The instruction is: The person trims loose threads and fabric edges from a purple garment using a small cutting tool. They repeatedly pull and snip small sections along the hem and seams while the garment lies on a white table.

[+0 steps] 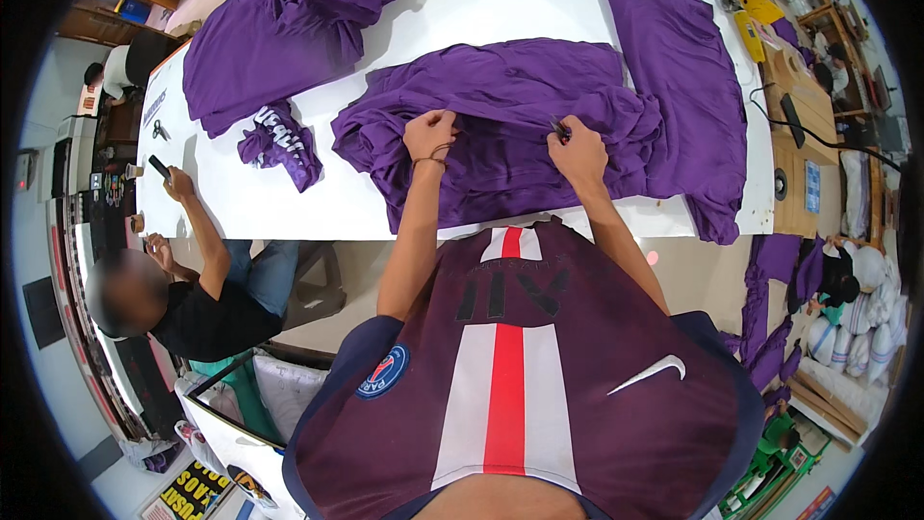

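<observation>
A wide heap of purple fabric (pixel 510 77) lies bunched on the white table in front of me. My left hand (pixel 430 138) pinches an edge of that cloth between thumb and fingers. Over the same heap, to the right, my right hand (pixel 580 151) is closed round a small dark tool (pixel 559 131); its short tip sticks out toward the left, and the rest is hidden in my fingers. A raised fold of cloth runs between my two hands.
More purple fabric piles lie at the far left (pixel 289 29) and right (pixel 683 96) of the white table (pixel 289 217). A small printed purple bundle (pixel 282 146) and scissors (pixel 160 130) lie to the left. A seated person (pixel 207 303) there holds a dark phone-like object (pixel 160 167).
</observation>
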{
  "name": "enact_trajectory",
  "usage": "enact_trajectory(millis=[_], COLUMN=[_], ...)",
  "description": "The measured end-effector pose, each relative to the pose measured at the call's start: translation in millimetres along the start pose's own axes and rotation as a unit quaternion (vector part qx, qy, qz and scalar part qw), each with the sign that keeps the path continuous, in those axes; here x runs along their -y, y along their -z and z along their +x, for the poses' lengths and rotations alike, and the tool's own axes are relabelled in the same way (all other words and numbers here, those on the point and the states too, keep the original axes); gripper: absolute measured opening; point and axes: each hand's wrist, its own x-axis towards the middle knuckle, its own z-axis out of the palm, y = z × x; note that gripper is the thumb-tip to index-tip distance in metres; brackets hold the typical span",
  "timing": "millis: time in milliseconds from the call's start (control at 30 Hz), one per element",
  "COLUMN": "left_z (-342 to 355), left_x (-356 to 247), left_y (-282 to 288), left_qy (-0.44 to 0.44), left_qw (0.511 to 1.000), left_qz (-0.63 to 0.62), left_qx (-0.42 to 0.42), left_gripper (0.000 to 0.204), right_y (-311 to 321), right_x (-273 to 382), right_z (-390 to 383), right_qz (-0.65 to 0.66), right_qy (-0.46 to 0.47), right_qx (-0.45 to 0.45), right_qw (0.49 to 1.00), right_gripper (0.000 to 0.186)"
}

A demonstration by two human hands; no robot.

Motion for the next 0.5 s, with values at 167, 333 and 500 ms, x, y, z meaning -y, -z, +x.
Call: enact_trajectory(millis=[167,333,500], left_z=[-6,-3,2], left_x=[10,15,24], left_y=[16,24,25], left_qy=[0.090,0.170,0.169], left_qw=[0.927,0.832,0.810], left_qz=[-0.364,-0.525,-0.558], left_qx=[-0.001,0.048,0.062], left_gripper=[0.012,0.014,0.011], right_y=[-5,-26,-13], right_x=[-2,-17,-6], right_z=[1,19,29], right_qz=[0.030,0.142,0.485], right_qy=[0.044,0.108,-0.088], right_qx=[-0.048,-0.125,0.021], right_qw=[0.997,0.976,0.870], right_gripper=[0.026,0.014,0.004])
